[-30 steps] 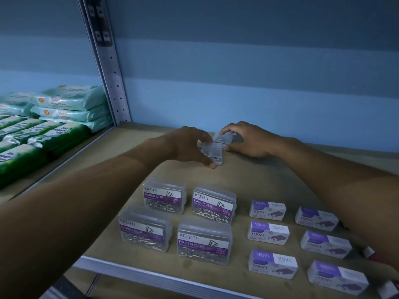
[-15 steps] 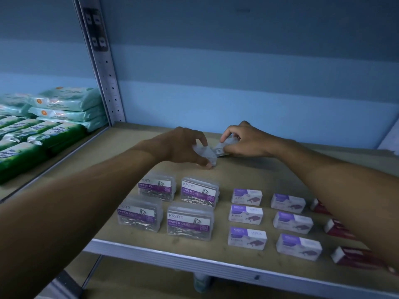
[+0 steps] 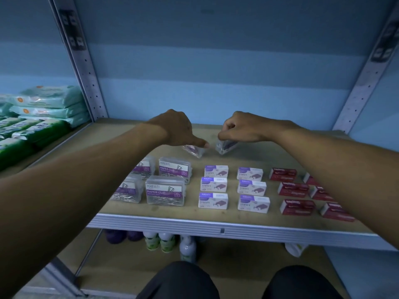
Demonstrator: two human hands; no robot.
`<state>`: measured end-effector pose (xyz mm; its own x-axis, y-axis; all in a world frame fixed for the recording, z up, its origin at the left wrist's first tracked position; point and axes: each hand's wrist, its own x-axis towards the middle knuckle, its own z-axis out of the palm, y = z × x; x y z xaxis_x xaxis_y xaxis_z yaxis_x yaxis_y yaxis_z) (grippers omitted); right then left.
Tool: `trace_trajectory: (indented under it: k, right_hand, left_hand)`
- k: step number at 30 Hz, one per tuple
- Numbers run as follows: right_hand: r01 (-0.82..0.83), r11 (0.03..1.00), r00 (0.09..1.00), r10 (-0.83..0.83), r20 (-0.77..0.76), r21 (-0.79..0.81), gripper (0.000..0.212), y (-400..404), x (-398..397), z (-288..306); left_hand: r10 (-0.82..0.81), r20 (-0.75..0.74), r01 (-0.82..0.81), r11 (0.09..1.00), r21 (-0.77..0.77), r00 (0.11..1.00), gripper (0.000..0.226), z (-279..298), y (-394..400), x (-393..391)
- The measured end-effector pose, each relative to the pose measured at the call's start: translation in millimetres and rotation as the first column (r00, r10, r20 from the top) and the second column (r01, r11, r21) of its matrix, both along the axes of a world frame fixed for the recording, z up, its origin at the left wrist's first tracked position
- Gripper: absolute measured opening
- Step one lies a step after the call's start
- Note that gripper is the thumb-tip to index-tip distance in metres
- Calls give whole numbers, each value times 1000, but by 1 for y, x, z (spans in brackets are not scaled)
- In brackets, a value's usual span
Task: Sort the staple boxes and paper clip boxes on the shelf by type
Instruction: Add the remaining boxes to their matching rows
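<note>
My left hand [image 3: 177, 128] grips a clear paper clip box [image 3: 193, 150], tilted and lifted off the wooden shelf [image 3: 216, 212]. My right hand [image 3: 239, 127] pinches a second clear paper clip box [image 3: 225, 146] beside it, also tilted. Below them, several clear Kreati paper clip boxes [image 3: 166, 190] stand in a block at the left; my left forearm covers part of it. Several white-and-purple staple boxes [image 3: 251, 187] form two columns in the middle. Several red staple boxes [image 3: 296, 207] lie at the right, partly under my right forearm.
Stacked green and pale wipe packs [image 3: 43, 108] fill the neighbouring shelf bay at the left. Perforated metal uprights [image 3: 86, 67] frame the bay on both sides. Bottles [image 3: 166, 242] stand on the lower shelf. My knees show at the bottom edge.
Both hands have lifted the two clear boxes off the back of the shelf and drawn them apart. The camera has pulled back, so the red boxes and the lower shelf have come into view.
</note>
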<state>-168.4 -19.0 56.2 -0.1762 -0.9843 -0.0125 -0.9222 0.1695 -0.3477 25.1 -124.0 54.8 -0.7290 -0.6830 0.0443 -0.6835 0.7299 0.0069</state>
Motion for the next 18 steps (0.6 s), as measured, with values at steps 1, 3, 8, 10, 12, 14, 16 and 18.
trace_trajectory:
  k: [1,3,8,10,12,14,16,18]
  right_hand:
    - [4,1000,1000,-4,-10,8,48,4,-1,0]
    - [11,1000,1000,-10,-24,28,42,10,-4,-2]
    - [19,999,1000,-18,-13,43,25,21,-12,-10]
    - [28,999,1000,-28,-8,40,26,21,-13,-15]
    - [28,999,999,-27,-20,45,31,20,-15,-16]
    - [19,997,1000,-20,6,77,40,22,-18,-13]
    - [10,991,999,-15,40,131,49,26,-24,-6]
    - [-6,983,998,-5,60,182,55,30,-32,-1]
  left_hand:
    - [15,19,-15,1000,0,1000,90,0,1,-2]
    - [39,51,-40,999,11,998,89,-2,3,-6]
    - [69,79,-68,998,-10,995,74,-9,4,-12]
    - [74,78,-72,997,-26,994,73,-10,5,-14]
    - [76,88,-74,997,-26,993,74,-11,6,-14]
    - [83,97,-83,997,0,992,77,-10,6,-15]
    - [86,97,-90,995,41,992,85,-5,7,-13]
    - [30,96,-37,997,75,995,89,2,3,-8]
